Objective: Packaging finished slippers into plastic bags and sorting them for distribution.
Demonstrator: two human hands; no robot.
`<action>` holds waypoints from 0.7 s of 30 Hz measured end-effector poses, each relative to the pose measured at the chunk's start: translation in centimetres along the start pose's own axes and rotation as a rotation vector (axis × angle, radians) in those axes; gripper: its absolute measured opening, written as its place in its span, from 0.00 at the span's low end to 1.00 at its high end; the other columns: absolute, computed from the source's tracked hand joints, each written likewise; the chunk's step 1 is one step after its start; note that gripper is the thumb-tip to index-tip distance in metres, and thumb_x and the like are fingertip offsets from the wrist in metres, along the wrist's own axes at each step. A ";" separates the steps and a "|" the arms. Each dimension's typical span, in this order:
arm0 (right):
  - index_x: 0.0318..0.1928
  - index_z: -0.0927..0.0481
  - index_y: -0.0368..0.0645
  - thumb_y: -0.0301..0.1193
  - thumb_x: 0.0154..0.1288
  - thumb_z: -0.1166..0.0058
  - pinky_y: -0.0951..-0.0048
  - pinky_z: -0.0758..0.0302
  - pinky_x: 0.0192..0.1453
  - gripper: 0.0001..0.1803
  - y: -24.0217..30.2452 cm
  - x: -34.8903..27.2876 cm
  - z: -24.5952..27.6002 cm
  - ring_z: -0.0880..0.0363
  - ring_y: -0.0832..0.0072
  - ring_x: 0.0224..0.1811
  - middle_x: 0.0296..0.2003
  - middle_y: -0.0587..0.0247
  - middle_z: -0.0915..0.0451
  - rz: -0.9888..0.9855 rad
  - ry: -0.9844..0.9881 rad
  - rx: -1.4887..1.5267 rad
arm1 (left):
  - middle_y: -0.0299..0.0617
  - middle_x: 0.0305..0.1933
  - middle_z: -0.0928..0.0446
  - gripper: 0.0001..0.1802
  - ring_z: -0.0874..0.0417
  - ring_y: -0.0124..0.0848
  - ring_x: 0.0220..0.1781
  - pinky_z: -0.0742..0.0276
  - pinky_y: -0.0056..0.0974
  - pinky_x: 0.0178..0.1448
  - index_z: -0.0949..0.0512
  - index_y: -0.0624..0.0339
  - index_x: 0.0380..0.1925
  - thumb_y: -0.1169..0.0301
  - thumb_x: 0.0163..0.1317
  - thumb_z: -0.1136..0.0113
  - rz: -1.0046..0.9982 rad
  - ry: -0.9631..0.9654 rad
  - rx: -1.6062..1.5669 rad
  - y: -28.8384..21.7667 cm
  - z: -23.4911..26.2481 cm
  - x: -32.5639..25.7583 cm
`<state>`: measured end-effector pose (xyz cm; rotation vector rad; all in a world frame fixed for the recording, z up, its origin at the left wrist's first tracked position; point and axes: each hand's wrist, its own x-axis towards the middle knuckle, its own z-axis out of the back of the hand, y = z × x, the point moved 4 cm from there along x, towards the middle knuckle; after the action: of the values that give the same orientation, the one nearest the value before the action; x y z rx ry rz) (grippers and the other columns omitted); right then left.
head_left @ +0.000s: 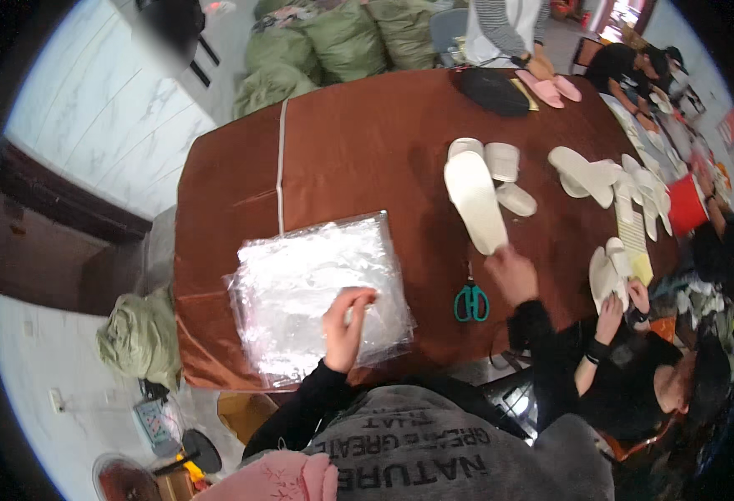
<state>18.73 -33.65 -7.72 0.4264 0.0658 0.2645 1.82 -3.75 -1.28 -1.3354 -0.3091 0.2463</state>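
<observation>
My right hand [513, 275] grips the end of a white slipper [477, 204], its pale sole lying lengthwise away from me. Beyond and beside it lie more white slippers [502, 163], partly covered by the held one. My left hand [344, 334] hovers over a stack of clear plastic bags [300, 259], with fingers curled and their tips close to the thumb. Whether anything thin is between those fingertips cannot be made out. Between my two hands, teal-handled scissors [470, 302] rest on the brown-covered table [367, 142], nearer my right hand.
At right, a co-worker's hands [613, 309] hold white slippers [607, 271]. Further white slippers [584, 175] lie toward the right edge, near a red container [686, 204]. Another person stands at the far side by pink slippers [542, 88] and a black item [495, 92]. Green sacks [342, 42] are piled behind the table.
</observation>
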 end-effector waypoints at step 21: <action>0.56 0.31 0.35 0.25 0.57 0.44 0.61 0.32 0.53 0.25 17.4 -6.1 -1.3 0.30 0.57 0.49 0.47 0.49 0.32 0.481 0.007 0.261 | 0.53 0.70 0.47 0.39 0.43 0.50 0.70 0.42 0.56 0.68 0.45 0.52 0.68 0.47 0.61 0.49 0.098 0.081 0.925 12.6 -0.9 -9.0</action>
<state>8.47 -19.48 -1.63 0.7002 0.0035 0.7365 -6.25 -4.98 -14.50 -0.4422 -0.0358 0.3587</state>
